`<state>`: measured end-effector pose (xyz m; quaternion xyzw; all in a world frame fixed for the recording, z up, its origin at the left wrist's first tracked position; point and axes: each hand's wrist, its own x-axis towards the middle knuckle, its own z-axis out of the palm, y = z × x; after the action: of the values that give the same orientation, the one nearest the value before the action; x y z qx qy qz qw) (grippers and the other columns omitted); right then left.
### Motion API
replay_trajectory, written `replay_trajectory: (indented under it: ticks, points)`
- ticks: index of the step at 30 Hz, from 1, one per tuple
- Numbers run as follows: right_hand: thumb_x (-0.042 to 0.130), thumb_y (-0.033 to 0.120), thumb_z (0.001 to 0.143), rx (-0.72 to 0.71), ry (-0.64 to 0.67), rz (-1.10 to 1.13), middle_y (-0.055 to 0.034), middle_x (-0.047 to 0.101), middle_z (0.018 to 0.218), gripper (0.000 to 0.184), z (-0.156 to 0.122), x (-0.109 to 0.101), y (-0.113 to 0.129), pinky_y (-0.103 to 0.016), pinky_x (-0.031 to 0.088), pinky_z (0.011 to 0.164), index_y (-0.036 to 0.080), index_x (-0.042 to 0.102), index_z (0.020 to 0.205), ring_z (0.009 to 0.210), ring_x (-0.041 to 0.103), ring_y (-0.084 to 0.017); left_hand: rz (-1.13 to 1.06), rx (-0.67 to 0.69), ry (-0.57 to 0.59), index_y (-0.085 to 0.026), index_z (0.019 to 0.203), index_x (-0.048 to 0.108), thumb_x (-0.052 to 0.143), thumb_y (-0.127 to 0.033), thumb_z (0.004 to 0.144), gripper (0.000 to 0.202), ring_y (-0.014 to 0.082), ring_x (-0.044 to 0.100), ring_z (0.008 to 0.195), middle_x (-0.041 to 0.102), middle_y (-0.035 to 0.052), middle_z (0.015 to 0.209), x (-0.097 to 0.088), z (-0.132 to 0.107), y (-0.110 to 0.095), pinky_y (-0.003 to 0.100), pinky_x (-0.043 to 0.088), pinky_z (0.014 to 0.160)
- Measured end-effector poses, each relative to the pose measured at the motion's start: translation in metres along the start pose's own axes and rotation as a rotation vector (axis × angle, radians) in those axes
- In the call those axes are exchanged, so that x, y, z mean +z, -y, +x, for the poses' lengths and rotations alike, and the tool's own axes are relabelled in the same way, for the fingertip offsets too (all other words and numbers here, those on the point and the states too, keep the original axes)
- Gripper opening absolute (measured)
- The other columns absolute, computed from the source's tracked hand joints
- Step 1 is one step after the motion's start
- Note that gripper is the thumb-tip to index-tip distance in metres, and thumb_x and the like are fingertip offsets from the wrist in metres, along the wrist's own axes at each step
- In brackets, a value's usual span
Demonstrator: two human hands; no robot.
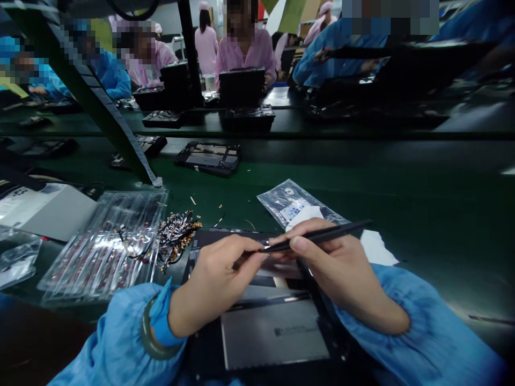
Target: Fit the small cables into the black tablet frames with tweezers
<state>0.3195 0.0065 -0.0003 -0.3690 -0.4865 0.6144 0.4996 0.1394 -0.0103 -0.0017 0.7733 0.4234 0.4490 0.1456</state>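
A slim, black, pointed tool [328, 235] is being clamped by the right hand [346, 271], its tip reaching the closed-pinching left hand [217, 274], contents indiscernible. Beneath, a flat, black, grey-panelled device [273, 333] is lying on a dark green bench [426, 209], pink-clad people [245, 51] showing beyond.

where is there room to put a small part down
Green surface looks bare right of the white sheet, beyond the right sleeve. Crowded: left, clear trays and a heap of small parts; centre, the opened device.
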Motion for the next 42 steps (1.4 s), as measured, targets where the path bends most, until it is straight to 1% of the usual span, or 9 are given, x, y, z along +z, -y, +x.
replay_trajectory:
  ticks: [9,19,21,23,26,28,33,39,42]
  points:
    - [0.077,0.037,0.072,0.267,0.105,0.211,-0.0016,0.07,0.06,0.024,0.01,-0.001,0.004,-0.012,0.054,0.055,0.017,0.063,0.07,0.053,0.066,-0.008,-0.183,-0.156,0.097,-0.017,0.078,0.059,0.065,-0.017,0.08,0.006,0.0059,0.058,0.054,0.063,-0.0033,0.068,0.002,-0.001,-0.002,0.012,0.046,0.046]
    - [0.077,0.039,0.072,0.324,0.115,0.198,-0.0011,0.07,0.058,0.027,0.012,-0.004,0.004,-0.012,0.053,0.053,0.017,0.06,0.071,0.05,0.065,-0.008,-0.226,-0.174,0.164,-0.018,0.081,0.058,0.061,-0.019,0.084,0.004,0.0074,0.059,0.056,0.061,-0.0025,0.069,0.001,-0.004,-0.001,0.015,0.047,0.048]
    - [0.077,0.041,0.07,0.31,0.084,0.166,-0.0003,0.068,0.056,0.029,0.014,-0.005,0.007,-0.013,0.054,0.053,0.017,0.06,0.069,0.049,0.064,-0.009,-0.113,-0.13,0.166,-0.017,0.085,0.059,0.06,-0.021,0.085,0.004,0.0092,0.058,0.06,0.061,-0.0012,0.071,-0.003,-0.005,0.001,0.018,0.049,0.053]
    - [0.078,0.042,0.069,0.255,0.033,0.107,-0.0002,0.068,0.056,0.03,0.017,-0.007,0.008,-0.013,0.054,0.052,0.017,0.061,0.07,0.051,0.065,-0.009,0.095,-0.077,0.176,-0.016,0.095,0.059,0.058,-0.025,0.087,0.012,0.0149,0.06,0.074,0.061,0.0036,0.082,-0.007,-0.006,0.005,0.026,0.052,0.064]
    - [0.079,0.041,0.067,0.135,-0.074,-0.051,-0.0014,0.07,0.063,0.03,0.026,-0.009,0.007,-0.017,0.056,0.054,0.017,0.062,0.072,0.056,0.067,-0.012,0.346,-0.039,0.252,-0.015,0.115,0.056,0.054,-0.03,0.089,0.03,0.024,0.054,0.097,0.059,0.0112,0.105,-0.009,-0.008,0.013,0.04,0.05,0.083]
    - [0.08,0.041,0.065,0.079,-0.123,-0.161,-0.0015,0.069,0.063,0.031,0.033,-0.009,0.002,-0.02,0.058,0.055,0.017,0.063,0.074,0.058,0.068,-0.014,0.416,-0.025,0.308,-0.014,0.122,0.054,0.053,-0.032,0.09,0.037,0.0259,0.051,0.101,0.057,0.0129,0.111,-0.007,-0.01,0.016,0.045,0.047,0.087]
    - [0.078,0.044,0.066,0.066,-0.121,-0.294,-0.0009,0.066,0.059,0.034,0.043,-0.007,-0.007,-0.022,0.057,0.052,0.016,0.063,0.075,0.057,0.067,-0.015,0.513,0.036,0.341,-0.016,0.12,0.057,0.052,-0.032,0.09,0.036,0.0283,0.049,0.101,0.055,0.0137,0.11,-0.001,-0.011,0.017,0.045,0.045,0.084]
    - [0.077,0.043,0.067,0.103,-0.096,-0.345,-0.0005,0.064,0.054,0.032,0.04,-0.006,-0.003,-0.021,0.054,0.049,0.016,0.061,0.073,0.05,0.064,-0.014,0.411,0.028,0.389,-0.019,0.121,0.056,0.051,-0.029,0.09,0.033,0.0278,0.05,0.105,0.055,0.0137,0.113,-0.007,-0.014,0.013,0.047,0.046,0.087]
    - [0.077,0.04,0.069,0.117,-0.052,-0.407,0.0,0.064,0.052,0.029,0.038,-0.005,-0.001,-0.021,0.052,0.048,0.017,0.059,0.071,0.05,0.064,-0.014,0.391,0.092,0.41,-0.019,0.121,0.055,0.053,-0.025,0.089,0.033,0.0288,0.052,0.106,0.056,0.0146,0.116,-0.011,-0.018,0.011,0.05,0.047,0.088]
